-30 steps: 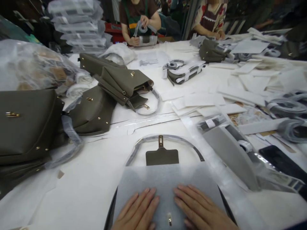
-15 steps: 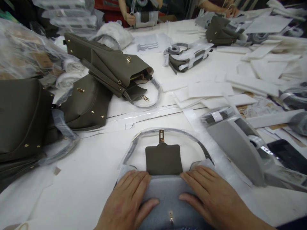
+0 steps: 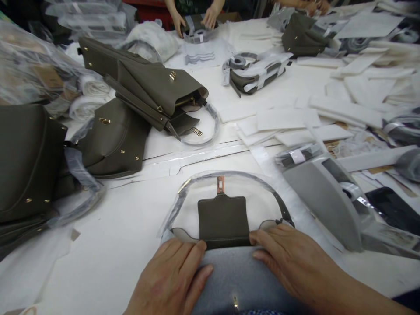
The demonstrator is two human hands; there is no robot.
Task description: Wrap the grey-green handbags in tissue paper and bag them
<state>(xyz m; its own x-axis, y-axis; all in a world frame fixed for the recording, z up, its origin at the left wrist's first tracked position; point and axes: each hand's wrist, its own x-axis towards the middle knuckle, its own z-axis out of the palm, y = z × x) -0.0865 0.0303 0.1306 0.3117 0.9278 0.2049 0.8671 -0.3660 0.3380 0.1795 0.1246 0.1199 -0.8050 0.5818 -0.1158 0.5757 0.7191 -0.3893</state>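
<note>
Nearest me on the white table lies a bag whose body is covered by bluish-grey wrapping (image 3: 236, 275). An olive flap (image 3: 223, 218) with a metal clasp (image 3: 220, 184) extends away from it, framed by a plastic-wrapped handle (image 3: 197, 179). At the bag's upper left edge, my left hand (image 3: 172, 273) presses the wrapping, fingers bent over the edge. My right hand (image 3: 288, 258) grips the wrapping at the upper right edge, thumb below the fingers. A small metal fitting (image 3: 235, 302) shows through an opening in the covering.
Olive bags (image 3: 113, 135) crowd the left side. A grey tape dispenser (image 3: 323, 192) and black phone (image 3: 393, 208) lie right. White strips (image 3: 285, 120) and a wrapped bag (image 3: 259, 74) lie farther back. Across the table, another person's hands (image 3: 210, 17) hold a bag.
My right hand has shifted slightly right and its fingers have curled in. More of the olive flap's base shows above the wrapping. The other person's bag has been lowered to the table.
</note>
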